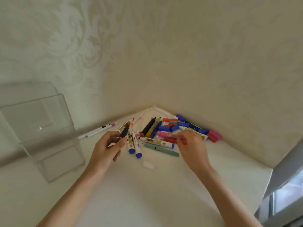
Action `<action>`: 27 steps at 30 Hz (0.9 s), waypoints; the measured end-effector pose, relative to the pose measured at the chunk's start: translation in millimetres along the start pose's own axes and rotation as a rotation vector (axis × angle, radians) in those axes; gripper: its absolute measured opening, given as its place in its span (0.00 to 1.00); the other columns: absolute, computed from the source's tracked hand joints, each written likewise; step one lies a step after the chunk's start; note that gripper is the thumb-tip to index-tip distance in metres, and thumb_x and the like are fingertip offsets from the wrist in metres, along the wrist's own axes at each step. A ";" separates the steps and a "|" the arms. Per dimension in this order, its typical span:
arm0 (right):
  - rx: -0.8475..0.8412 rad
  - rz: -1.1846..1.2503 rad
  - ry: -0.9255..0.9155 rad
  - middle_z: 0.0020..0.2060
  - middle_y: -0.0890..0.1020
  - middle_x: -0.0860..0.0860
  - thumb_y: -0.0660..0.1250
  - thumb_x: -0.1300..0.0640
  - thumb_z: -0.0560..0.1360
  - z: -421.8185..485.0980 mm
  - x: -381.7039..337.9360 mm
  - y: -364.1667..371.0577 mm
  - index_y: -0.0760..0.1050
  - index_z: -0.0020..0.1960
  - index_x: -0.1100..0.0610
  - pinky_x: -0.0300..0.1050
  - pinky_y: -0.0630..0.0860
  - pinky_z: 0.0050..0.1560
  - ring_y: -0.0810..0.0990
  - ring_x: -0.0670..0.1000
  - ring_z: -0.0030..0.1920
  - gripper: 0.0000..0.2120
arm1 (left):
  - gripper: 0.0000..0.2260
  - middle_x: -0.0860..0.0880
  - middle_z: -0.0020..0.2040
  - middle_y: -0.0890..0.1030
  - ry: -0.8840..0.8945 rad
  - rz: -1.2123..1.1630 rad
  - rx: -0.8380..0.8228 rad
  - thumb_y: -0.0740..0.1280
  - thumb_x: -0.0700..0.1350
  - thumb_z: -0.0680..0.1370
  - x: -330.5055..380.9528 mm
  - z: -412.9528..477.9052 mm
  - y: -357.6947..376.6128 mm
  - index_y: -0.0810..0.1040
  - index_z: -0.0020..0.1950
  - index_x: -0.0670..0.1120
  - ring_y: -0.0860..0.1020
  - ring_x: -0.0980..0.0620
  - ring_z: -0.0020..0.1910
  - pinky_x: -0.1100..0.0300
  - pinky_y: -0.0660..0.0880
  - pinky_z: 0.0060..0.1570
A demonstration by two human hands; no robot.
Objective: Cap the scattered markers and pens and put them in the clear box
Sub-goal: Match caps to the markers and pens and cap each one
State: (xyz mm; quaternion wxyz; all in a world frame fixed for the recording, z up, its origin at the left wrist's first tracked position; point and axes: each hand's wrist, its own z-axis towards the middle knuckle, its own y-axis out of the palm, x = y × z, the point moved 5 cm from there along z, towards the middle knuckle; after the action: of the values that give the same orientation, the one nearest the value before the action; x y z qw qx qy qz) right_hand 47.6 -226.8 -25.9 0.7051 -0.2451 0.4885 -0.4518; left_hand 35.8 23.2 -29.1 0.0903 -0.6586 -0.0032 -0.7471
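Observation:
A heap of markers and pens (164, 130) lies in the corner of a white surface, with loose blue, red and pink caps among them. My left hand (108, 148) holds a dark pen (124, 132) by its lower end, its tip pointing up toward the heap. My right hand (191, 145) reaches into the heap and pinches a thin red pen or cap (182, 141); what exactly is between the fingers is blurred. The clear box (41, 128) stands upright at the left with nothing inside. A teal marker (161, 149) lies between my hands.
Two walls with patterned wallpaper meet behind the heap. Two thin white pens (96, 131) lie apart between box and heap. A small white cap (148, 164) sits alone on the surface. A grey object (285, 185) fills the lower right corner.

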 end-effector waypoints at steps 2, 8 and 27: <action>-0.036 -0.142 0.029 0.56 0.79 0.53 0.64 0.58 0.76 9.9 25.0 5.5 0.79 0.55 0.55 0.46 0.68 0.56 0.73 0.56 0.58 0.09 | 0.04 0.48 0.33 0.74 -0.005 -0.003 -0.015 0.67 0.40 0.75 -3.6 1.7 2.6 0.75 0.48 0.44 0.66 0.59 0.20 0.71 0.60 0.18; -0.101 -0.184 -0.083 0.54 0.78 0.52 0.65 0.55 0.75 9.2 20.9 21.9 0.78 0.55 0.54 0.47 0.70 0.58 0.74 0.55 0.58 0.10 | 0.04 0.48 0.30 0.73 -0.017 -0.037 -0.025 0.67 0.40 0.75 -12.7 5.9 6.7 0.76 0.48 0.43 0.65 0.58 0.20 0.71 0.61 0.19; -0.390 -0.200 -0.067 0.51 0.80 0.53 0.66 0.48 0.74 113.8 30.1 68.8 0.80 0.50 0.53 0.51 0.72 0.56 0.73 0.56 0.57 0.10 | 0.21 0.40 0.38 0.72 -0.245 -0.330 -0.195 0.65 0.53 0.71 -30.1 15.6 2.3 0.79 0.49 0.35 0.67 0.53 0.27 0.63 0.61 0.22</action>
State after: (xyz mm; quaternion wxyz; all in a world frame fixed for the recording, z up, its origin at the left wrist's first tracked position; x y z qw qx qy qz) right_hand 182.1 -231.7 -48.3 0.6119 -0.4389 0.5162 -0.4081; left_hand 55.0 26.8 -56.9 -0.0982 -0.7406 -0.0497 -0.6628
